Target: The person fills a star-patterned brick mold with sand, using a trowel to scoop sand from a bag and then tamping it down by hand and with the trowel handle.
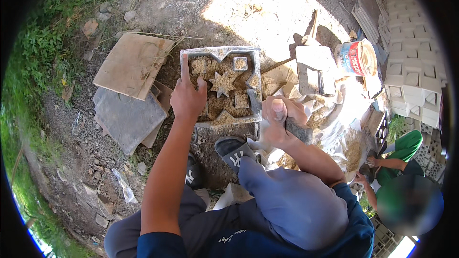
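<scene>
As sunlight spills over the rubble beyond, a person crouches over a square metal mould (257, 105), which lies on the ground just ahead of the sandalled feet (231, 152), packed with sandy mix (224, 107) around a star-shaped insert (223, 94) and small square boxes (246, 64). The left hand (190, 98) is partly open at the mould's left wall, index finger stretched along it and thumb spread apart. The right hand (278, 122), beside the opposite wall, is closed around a dark grey tool (300, 131).

From where I stand, the frame looks stiff and, filled like this, probably heavy, with gritty edges that should offer fair grip. The mix seems damp and crumbly, likely to break at the star's points if jolted. The sounder hold would be on the two opposite outer walls, lifted level, with fingers clear of the filling.

Much escapes the eye: the left hand's remaining fingers are tucked out of sight, so I cannot tell whether they clasp the wall. The fist hides the tool's other end and its kind, and whether knuckles touch metal is unclear. At far right, a co-worker in green trousers (409, 148) is partly blurred.
</scene>
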Action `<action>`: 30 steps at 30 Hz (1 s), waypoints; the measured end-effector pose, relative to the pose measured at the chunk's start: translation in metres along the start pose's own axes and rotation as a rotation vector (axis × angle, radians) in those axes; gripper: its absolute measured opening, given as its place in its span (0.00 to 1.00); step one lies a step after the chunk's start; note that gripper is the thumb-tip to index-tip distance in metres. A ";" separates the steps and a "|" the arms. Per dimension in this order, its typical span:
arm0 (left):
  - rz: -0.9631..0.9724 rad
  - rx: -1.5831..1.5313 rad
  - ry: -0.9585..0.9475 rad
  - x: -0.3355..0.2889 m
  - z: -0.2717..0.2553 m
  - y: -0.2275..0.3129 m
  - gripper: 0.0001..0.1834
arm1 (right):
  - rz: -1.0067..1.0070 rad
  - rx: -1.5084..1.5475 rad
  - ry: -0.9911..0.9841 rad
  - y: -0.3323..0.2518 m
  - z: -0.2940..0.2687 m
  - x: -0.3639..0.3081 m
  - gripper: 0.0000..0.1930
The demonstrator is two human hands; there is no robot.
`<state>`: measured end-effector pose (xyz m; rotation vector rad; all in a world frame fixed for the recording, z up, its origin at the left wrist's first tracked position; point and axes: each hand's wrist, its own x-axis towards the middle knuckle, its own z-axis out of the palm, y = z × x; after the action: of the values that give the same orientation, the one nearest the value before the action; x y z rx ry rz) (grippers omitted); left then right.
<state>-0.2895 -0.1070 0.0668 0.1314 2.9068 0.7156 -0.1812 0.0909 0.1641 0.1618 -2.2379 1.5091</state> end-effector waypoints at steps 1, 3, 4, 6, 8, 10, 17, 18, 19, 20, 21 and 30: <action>-0.017 0.010 -0.027 0.001 0.000 -0.003 0.45 | -0.006 0.008 -0.002 -0.003 -0.004 0.001 0.23; 0.000 -0.007 -0.009 -0.001 0.001 0.001 0.45 | 0.076 0.239 0.070 -0.031 -0.012 0.015 0.22; 0.018 -0.019 0.019 -0.001 -0.001 0.003 0.45 | 0.082 0.346 0.095 -0.036 -0.014 0.023 0.21; 0.017 0.000 0.017 -0.001 0.001 0.003 0.45 | 0.086 0.390 0.074 -0.030 -0.016 0.033 0.21; 0.025 0.011 0.016 0.001 0.002 -0.001 0.45 | 0.123 0.364 0.053 -0.030 -0.011 0.039 0.21; 0.007 0.012 -0.001 -0.002 0.002 -0.005 0.45 | 0.359 0.540 0.115 -0.037 -0.009 0.052 0.21; -0.029 0.024 -0.010 0.002 0.000 0.004 0.45 | -0.027 0.924 -0.121 -0.017 -0.036 0.075 0.11; -0.032 0.028 -0.009 0.002 0.001 0.003 0.45 | -0.064 0.882 -0.125 -0.014 -0.034 0.075 0.10; -0.023 0.018 -0.001 0.002 0.003 0.002 0.45 | -0.054 0.884 -0.126 -0.010 -0.031 0.073 0.08; -0.020 0.014 0.009 0.001 0.002 0.000 0.45 | -0.045 0.895 -0.129 -0.008 -0.027 0.070 0.07; -0.021 0.014 0.008 0.002 0.002 0.001 0.45 | -0.036 0.895 -0.130 -0.006 -0.025 0.068 0.06; -0.018 -0.027 0.015 0.001 0.000 0.001 0.46 | -0.014 0.644 -0.175 -0.004 -0.022 0.068 0.15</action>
<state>-0.2907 -0.1059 0.0672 0.0976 2.9075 0.7552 -0.2344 0.1189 0.2025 0.5140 -1.7794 2.2297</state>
